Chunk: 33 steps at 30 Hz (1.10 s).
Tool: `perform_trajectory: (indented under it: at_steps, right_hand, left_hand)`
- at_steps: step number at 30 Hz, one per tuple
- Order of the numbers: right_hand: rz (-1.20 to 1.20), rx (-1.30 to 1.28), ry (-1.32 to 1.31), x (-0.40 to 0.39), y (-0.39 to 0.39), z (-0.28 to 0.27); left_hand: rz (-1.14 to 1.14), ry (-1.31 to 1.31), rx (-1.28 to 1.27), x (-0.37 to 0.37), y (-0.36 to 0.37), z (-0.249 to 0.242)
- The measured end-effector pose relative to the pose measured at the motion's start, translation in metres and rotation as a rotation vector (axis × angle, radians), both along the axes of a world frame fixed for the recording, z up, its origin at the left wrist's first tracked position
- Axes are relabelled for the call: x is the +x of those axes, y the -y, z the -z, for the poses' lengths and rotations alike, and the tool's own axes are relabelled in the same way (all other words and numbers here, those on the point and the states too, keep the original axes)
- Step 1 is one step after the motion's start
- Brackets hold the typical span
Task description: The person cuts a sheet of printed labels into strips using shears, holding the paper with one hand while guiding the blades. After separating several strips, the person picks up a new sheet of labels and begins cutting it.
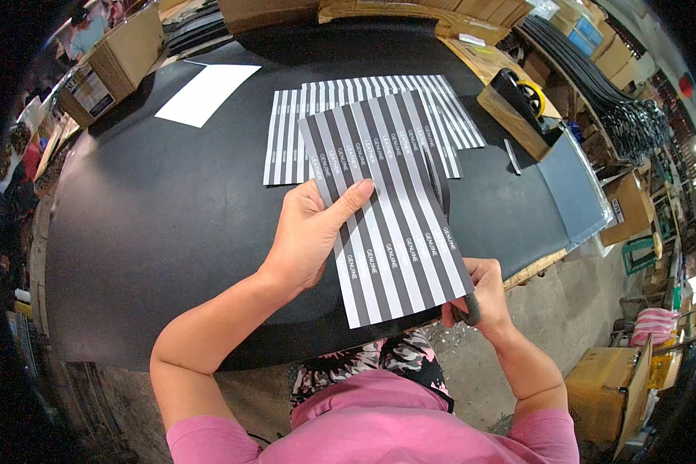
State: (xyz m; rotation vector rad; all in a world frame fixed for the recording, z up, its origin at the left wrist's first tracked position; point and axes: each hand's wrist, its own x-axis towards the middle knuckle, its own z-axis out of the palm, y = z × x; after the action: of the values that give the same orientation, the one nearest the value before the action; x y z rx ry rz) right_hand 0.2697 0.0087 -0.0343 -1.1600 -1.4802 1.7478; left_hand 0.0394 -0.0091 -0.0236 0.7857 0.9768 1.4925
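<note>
My left hand (pixel 309 232) grips a striped sheet (pixel 398 224) by its left edge, thumb on top and fingers underneath. The sheet is grey, black and white, printed with "GENUINE LEATHER" in rows, and is held up tilted over the table. At its lower right corner my right hand (pixel 487 290) is closed around the dark handle of scissors (pixel 465 313). Most of the scissors is hidden behind the sheet; a dark blade shows along its right edge. Beyond lie several similar striped sheets (pixel 286 131), overlapping on the black table.
The black tabletop (pixel 155 255) spreads around me. A white sheet (pixel 207 94) lies at the back left, near a cardboard box (pixel 112 66). On the right are an open box with a yellow-rimmed roll (pixel 530 97) and a small strip (pixel 513 157). Cardboard boxes (pixel 607 387) stand on the floor.
</note>
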Motion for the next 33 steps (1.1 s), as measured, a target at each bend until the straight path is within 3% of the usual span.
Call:
perform_trajectory:
  at_steps: [6,8,33]
  right_hand:
    - [-0.077,0.063,-0.072,0.006,-0.001,0.008]
    - [-0.019,-0.023,-0.04,0.0,0.001,-0.002]
    - [-0.039,0.039,0.064,0.002,-0.003,0.002]
  left_hand:
    - [0.011,0.021,-0.026,0.0,0.0,-0.001]
    - [0.014,0.032,-0.024,0.0,0.0,0.0]
    - [0.015,0.052,-0.024,-0.001,-0.002,0.001]
